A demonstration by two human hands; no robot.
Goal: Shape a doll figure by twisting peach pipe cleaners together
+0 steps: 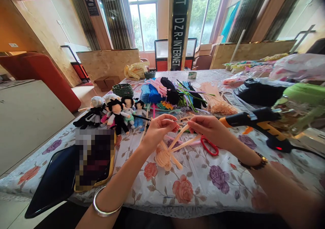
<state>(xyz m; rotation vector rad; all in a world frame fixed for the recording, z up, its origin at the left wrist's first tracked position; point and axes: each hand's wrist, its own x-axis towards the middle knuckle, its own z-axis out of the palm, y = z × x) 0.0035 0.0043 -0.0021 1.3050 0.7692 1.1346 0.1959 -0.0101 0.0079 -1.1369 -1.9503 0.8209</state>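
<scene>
My right hand [209,129] is closed in a pinch on a peach chenille stem [181,132]. That stem runs down to a peach bundle of bent chenille stems [163,156], rounded at its lower left, with loose ends sticking out. Close by on the left, my left hand [159,130] has its thumb and fingers pressed together; what lies between them is too small to make out. The bundle hangs just below my hands, over the flowered tablecloth [157,195]. Red-handled scissors [210,146] lie under my right wrist, their blades mostly hidden.
Several small dolls [116,115] sit at the left, near a yellow-cased phone [109,164] and a black flat panel [53,178]. Coloured chenille stems [154,91] and peach ones [218,100] pile up behind. A glue gun [254,119] stands right, its cord trailing off.
</scene>
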